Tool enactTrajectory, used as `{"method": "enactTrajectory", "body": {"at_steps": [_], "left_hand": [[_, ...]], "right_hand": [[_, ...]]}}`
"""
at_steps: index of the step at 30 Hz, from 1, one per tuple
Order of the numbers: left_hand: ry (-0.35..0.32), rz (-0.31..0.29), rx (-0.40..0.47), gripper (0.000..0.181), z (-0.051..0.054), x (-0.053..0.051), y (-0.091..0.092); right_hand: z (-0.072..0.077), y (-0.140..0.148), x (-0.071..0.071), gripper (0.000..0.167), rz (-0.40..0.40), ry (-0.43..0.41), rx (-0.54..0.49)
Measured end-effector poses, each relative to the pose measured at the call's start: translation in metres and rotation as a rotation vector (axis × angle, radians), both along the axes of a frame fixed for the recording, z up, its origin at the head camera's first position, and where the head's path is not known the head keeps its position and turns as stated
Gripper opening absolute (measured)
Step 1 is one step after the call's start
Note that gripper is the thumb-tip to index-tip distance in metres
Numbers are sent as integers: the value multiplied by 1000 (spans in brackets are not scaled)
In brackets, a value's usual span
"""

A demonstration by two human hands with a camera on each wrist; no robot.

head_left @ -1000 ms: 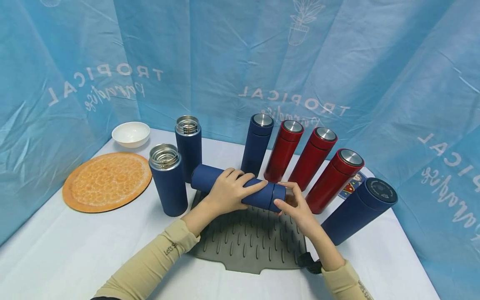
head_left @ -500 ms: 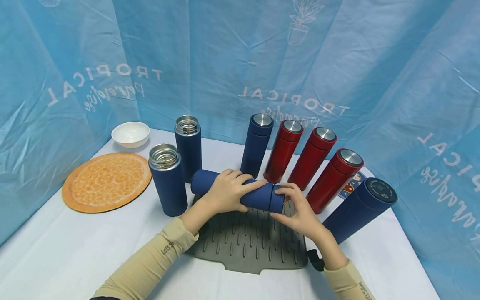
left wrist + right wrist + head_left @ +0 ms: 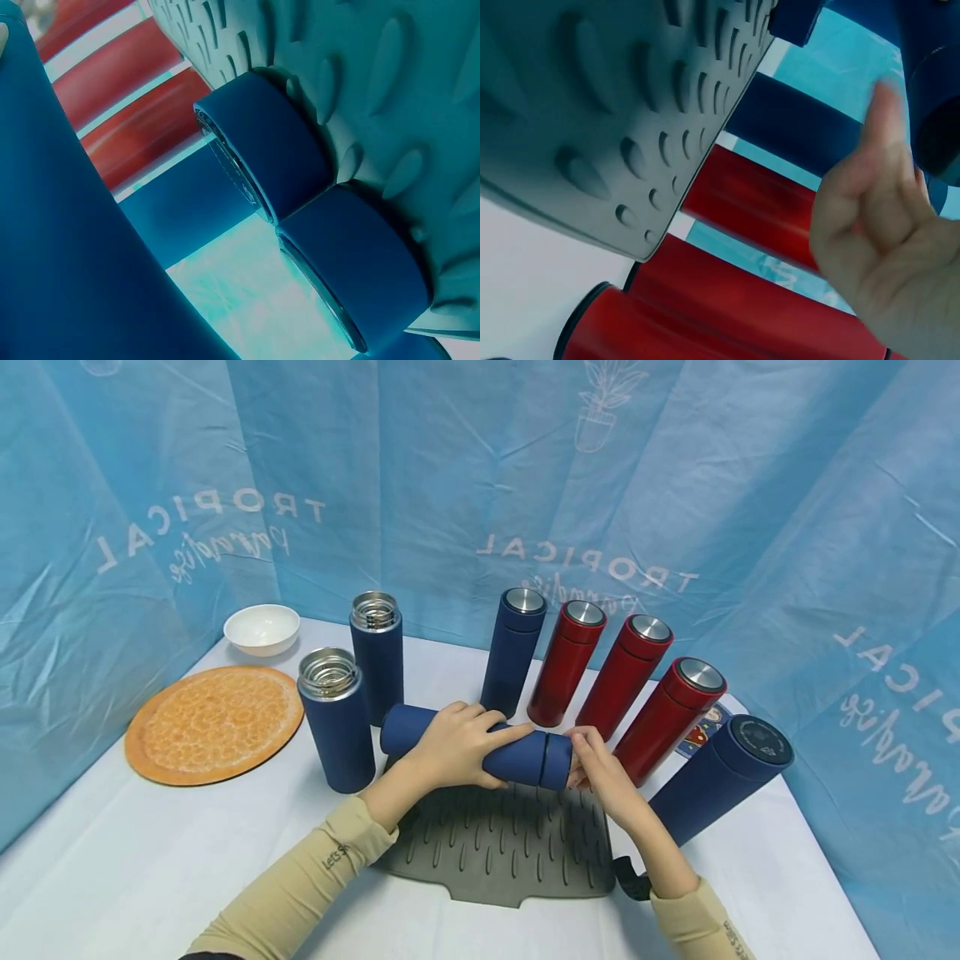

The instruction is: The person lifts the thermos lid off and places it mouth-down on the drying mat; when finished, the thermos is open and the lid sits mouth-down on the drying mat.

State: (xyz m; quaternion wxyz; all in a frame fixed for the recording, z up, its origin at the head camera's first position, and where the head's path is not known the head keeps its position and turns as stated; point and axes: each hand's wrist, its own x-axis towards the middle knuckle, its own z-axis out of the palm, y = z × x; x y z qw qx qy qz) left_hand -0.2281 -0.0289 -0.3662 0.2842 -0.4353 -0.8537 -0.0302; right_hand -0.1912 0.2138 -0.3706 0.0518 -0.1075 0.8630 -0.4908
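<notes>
- The left hand (image 3: 461, 743) grips a blue bottle (image 3: 513, 760) from above, fingers wrapped around its body, in the middle of the frame.
- That bottle lies nearly level above the grey mat (image 3: 498, 852), its capped end pointing right and tipped slightly down.
- The right hand (image 3: 603, 772) is at the end of the bottle's blue cap (image 3: 557, 762); its thumb is blurred in the right wrist view, and I cannot tell whether its fingers are pinching the cap.
- In the left wrist view, two short blue lids, one (image 3: 266, 142) and another (image 3: 356, 255), rest on the mat, touching each other.
- Left of the held bottle, two blue bottles stand upright with bare steel mouths, one nearer (image 3: 337, 735) and one behind it (image 3: 377, 664).
- Behind the hands and towards the right stand a blue bottle with a steel top (image 3: 512, 656), three red bottles (image 3: 622, 685), and, at the right, a blue bottle with a black top (image 3: 716, 793).
- A white bowl (image 3: 262, 628) and a round orange mat (image 3: 215, 724) sit on the white worktop (image 3: 247, 827), at left.
- A blue curtain (image 3: 420, 485) printed with mirrored lettering hangs behind everything.
</notes>
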Motion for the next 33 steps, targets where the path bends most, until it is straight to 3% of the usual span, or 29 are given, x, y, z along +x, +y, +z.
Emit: {"method": "enactTrajectory", "body": {"at_steps": [4,9,13,20,22,24,27,30,33], "left_hand": [[0,-7,-8,81,1,1,1],[-6,-6,-16,81,2,1,1],[-16,4,-22,81,3,2,0],[-33,9,-11,82,4,2,-1],[-32,6,0,82,5,2,-1],[-28,7,3,82,5,2,-2],[-30,10,1,81,6,1,-2],[-38,14,-7,80,5,1,-2],[-32,14,-17,80,5,2,-2]], "right_hand": [[4,-1,-1,43,-14,-126,-29],[2,4,-1,47,55,-72,-53],[-1,8,-1,63,103,78,1],[-7,7,1,88,130,524,216],[-8,6,0,91,152,584,229],[-9,6,0,90,165,536,198],[-6,6,0,73,144,304,97],[-2,3,2,56,55,36,24],[2,0,3,57,6,-135,-5]]}}
